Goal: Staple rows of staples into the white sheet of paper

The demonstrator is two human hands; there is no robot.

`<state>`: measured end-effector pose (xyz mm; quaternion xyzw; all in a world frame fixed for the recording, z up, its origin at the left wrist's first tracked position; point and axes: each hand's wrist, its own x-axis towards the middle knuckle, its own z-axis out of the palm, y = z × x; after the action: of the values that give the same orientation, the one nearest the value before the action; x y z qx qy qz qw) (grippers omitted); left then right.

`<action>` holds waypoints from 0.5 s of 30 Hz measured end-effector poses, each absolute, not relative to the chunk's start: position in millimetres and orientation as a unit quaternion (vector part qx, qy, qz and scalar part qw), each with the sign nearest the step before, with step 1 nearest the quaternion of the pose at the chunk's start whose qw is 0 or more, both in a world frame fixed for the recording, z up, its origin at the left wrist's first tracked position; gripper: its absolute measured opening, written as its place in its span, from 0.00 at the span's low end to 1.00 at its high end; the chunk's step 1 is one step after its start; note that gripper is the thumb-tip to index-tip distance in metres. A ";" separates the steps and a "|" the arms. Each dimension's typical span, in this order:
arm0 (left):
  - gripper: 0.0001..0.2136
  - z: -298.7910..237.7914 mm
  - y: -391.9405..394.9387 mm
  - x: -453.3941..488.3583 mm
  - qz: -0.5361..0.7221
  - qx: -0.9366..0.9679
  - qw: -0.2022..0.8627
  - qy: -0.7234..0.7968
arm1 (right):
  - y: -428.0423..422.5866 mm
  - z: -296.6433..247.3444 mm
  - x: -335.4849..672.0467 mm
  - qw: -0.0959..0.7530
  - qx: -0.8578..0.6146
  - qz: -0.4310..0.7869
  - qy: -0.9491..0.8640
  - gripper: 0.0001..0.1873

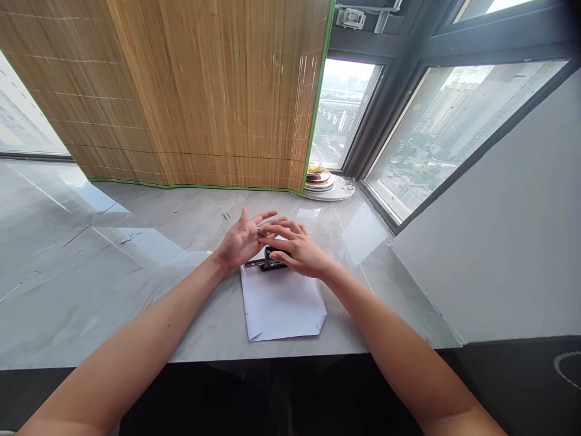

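Note:
A sheet of white paper (281, 303) with its near corners folded lies on the grey marble counter (113, 278). A black stapler (272, 264) rests across the paper's far edge. My left hand (242, 239) is held palm up above the stapler, fingers spread open. My right hand (297, 248) hovers over the stapler, and its fingertips pinch something tiny at the left palm; I cannot make out what it is.
A bamboo blind (204, 91) with green trim hangs behind the counter. A stack of plates (324, 181) stands at the window corner. Small staples lie scattered on the counter (226, 216). A white wall (499, 242) rises at the right.

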<state>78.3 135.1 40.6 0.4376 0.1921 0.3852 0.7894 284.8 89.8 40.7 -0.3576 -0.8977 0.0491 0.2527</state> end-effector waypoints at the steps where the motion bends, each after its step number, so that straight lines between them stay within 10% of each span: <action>1: 0.37 41.0 134.3 78.8 0.386 0.444 0.786 0.188 | 89.5 40.4 283.3 0.254 -0.363 0.044 -0.895 0.21; 6: 0.33 38.2 140.1 80.3 0.444 0.508 0.713 0.193 | 101.1 40.3 297.6 0.321 -0.385 0.050 -0.864 0.19; 11: 0.08 25.1 172.5 54.2 0.606 0.624 0.303 0.389 | 137.0 26.2 364.6 0.372 -0.595 0.035 -0.712 0.19; 15: 0.19 7.0 195.2 28.9 0.441 0.683 0.100 0.574 | 153.5 6.5 404.0 0.248 -0.748 0.055 -0.613 0.19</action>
<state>28.9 195.2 7.0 0.6827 0.5742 0.4407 0.0997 404.0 153.5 6.5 -0.7485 -0.6127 0.0553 0.2476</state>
